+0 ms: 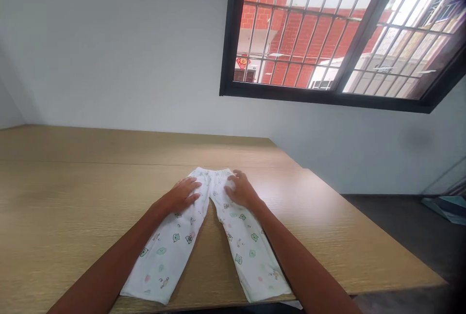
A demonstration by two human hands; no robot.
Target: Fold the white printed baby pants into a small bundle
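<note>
A small pair of white trousers (189,236) printed with little animal figures lies flat on the wooden table (73,197), its waist far from me and its two legs spread toward the near edge. My left hand (183,194) rests flat on the upper left leg near the waist, fingers stretched out. My right hand (240,190) lies on the upper right side of the waist, fingers slightly curled and pressing on the cloth. Neither hand grips anything.
The table's right edge (364,222) drops to a dark floor. A white wall stands behind, with a black-framed barred window (327,37) at upper right. A pale blue object (446,207) lies on the floor far right.
</note>
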